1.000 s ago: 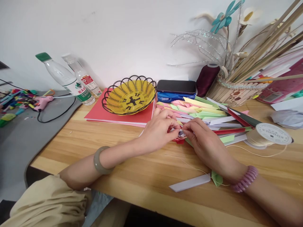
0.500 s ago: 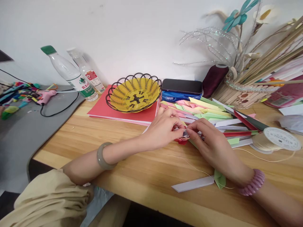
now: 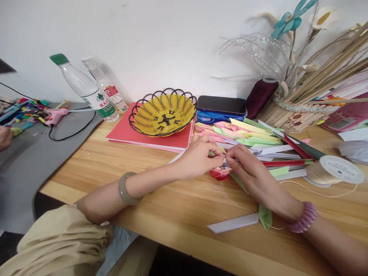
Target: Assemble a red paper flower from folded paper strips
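Note:
Over the front of the paper pile, my left hand (image 3: 201, 156) has its fingers pinched at a small folded red paper piece (image 3: 220, 174), which is partly covered by both hands. My right hand (image 3: 247, 165) faces it from the right, thumb and forefinger pressed together at the same piece. What lies between the fingertips is too small to make out. Behind the hands spreads a pile of folded paper strips (image 3: 250, 134) in pink, yellow, green and white. A thin cream thread (image 3: 230, 198) runs over the table below my right hand, near a white paper strip (image 3: 233, 223) and a green folded piece (image 3: 265, 216).
A yellow basket (image 3: 165, 115) rests on red paper sheets (image 3: 120, 132). Two bottles (image 3: 100, 103) stand at the wall. On the right are a thread spool (image 3: 335, 170) and a stick-sided flower holder (image 3: 293, 113). Another person's hand (image 3: 5, 138) shows at the left edge, near a pink glue gun (image 3: 54, 116).
My right hand has shifted slightly left and its fingers have closed in more. More of the red paper piece shows below the fingers. Another person's hand has come in at the left edge.

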The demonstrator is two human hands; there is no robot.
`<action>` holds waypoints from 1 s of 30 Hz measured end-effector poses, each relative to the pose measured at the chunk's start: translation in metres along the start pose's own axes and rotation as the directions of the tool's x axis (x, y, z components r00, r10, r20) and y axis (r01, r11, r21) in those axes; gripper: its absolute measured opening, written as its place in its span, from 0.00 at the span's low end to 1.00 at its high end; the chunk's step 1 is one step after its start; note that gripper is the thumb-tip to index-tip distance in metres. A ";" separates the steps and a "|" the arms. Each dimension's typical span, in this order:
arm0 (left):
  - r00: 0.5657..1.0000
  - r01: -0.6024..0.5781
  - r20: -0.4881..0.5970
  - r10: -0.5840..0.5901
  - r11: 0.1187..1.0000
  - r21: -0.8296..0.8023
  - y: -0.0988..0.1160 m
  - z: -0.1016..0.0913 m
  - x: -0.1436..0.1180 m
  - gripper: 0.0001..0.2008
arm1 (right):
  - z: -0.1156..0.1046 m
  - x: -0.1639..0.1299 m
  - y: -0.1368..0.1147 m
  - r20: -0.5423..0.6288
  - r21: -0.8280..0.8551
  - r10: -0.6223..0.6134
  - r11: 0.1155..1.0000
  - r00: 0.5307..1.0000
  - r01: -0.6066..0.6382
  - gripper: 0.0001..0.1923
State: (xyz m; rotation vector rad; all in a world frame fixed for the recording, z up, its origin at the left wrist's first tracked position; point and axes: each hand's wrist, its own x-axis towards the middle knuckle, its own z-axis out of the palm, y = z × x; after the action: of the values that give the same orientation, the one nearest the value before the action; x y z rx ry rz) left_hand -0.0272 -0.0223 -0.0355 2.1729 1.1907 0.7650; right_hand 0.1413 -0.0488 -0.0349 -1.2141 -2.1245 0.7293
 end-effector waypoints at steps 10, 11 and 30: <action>0.996 0.069 0.075 -0.046 0.939 -0.337 0.014 -0.012 0.005 0.05 | -0.005 -0.001 -0.006 -0.149 0.022 -0.088 0.996 0.985 0.092 0.08; 0.994 0.093 0.096 -0.059 0.915 -0.393 0.016 -0.013 0.005 0.05 | -0.005 -0.001 -0.007 -0.180 0.004 -0.106 0.994 0.978 0.109 0.07; 0.854 0.511 0.515 -0.068 0.287 -0.810 0.024 -0.011 -0.003 0.22 | -0.011 -0.003 -0.014 -0.318 -0.097 -0.215 0.976 0.924 0.193 0.03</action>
State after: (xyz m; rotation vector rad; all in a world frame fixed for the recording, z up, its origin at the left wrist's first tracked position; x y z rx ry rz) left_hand -0.0227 -0.0338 -0.0120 0.9566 0.5993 0.5643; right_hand 0.1424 -0.0556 -0.0189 -1.0422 -1.9682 0.3419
